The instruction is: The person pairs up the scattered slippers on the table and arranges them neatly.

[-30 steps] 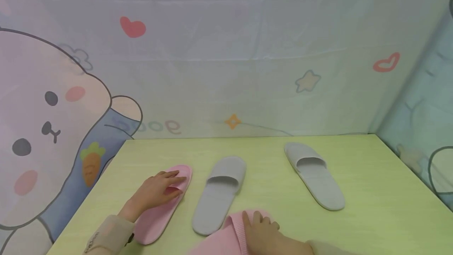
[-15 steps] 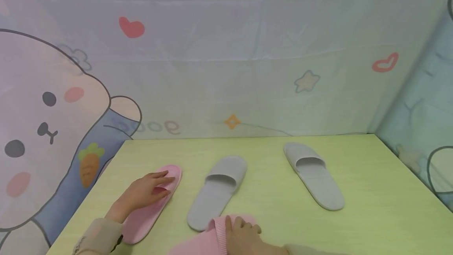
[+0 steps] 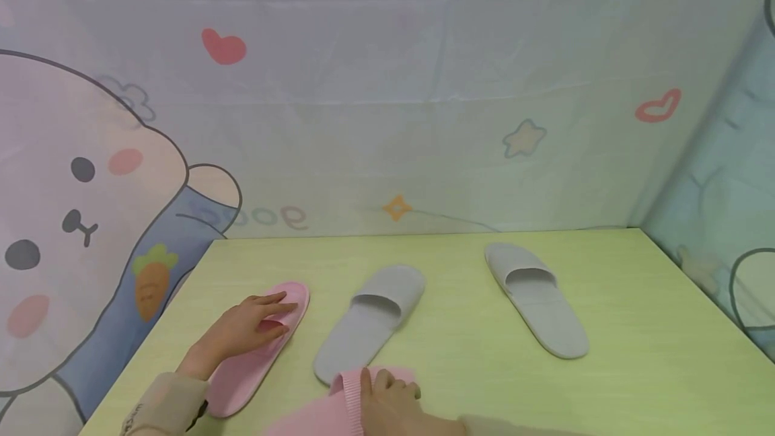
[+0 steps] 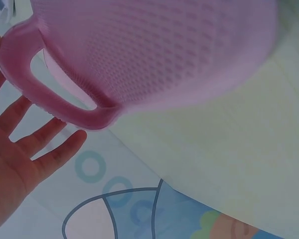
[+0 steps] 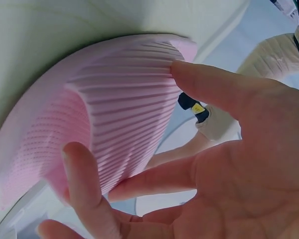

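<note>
In the head view my left hand [image 3: 245,330] holds a pink slipper [image 3: 233,382] by its strap at the left of the table; its toe points away. The left wrist view shows the digits around the rim of that strap [image 4: 70,107]. At the front edge my right hand [image 3: 390,402] grips a second pink slipper [image 3: 317,416] across its ribbed strap [image 5: 134,109], thumb on one side and fingers on the other. Its heel runs out of the head view. A grey slipper [image 3: 345,342] lies between the two, its heel end right behind the right pink one.
Another grey slipper [image 3: 547,311] lies apart at the right, tilted toward the back left. The pale green table [image 3: 460,328] ends at a printed cloth backdrop [image 3: 424,120], with more cloth at both sides.
Both hands have shifted left with their pink slippers, the right one farther. The middle grey slipper has turned, its heel swinging left. The right grey slipper stays put.
</note>
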The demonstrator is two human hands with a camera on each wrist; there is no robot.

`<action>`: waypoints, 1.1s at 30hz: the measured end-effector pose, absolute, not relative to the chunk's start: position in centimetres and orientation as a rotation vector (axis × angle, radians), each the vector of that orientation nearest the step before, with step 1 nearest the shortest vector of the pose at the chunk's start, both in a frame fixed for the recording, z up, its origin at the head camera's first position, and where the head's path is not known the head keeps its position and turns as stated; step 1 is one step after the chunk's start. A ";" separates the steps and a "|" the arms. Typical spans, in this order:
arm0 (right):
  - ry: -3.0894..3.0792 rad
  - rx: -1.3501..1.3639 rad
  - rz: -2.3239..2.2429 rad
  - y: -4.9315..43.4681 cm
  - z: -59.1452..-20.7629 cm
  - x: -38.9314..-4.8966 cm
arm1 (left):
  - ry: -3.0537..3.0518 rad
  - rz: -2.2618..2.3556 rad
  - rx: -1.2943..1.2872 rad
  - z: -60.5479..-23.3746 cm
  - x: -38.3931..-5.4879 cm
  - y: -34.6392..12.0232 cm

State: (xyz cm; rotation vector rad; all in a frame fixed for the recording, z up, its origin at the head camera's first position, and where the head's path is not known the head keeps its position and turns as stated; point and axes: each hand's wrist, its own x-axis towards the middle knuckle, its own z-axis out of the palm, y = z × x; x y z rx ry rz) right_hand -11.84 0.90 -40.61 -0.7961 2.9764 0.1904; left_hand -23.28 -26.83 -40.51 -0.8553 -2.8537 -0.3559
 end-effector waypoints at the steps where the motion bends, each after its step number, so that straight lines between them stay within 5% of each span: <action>1: 2.978 -0.814 0.210 0.8 -40.6 -11.9 | -2.856 -0.357 -0.858 -40.5 -23.3 -26.8; 18: 3.082 -1.096 0.398 -1.2 -40.9 -12.6 | -2.821 -0.341 -0.889 -40.9 -23.6 -27.0; 33: 2.961 -1.086 0.032 -2.3 -40.6 -13.9 | -2.808 -0.316 -0.852 -40.6 -23.1 -26.9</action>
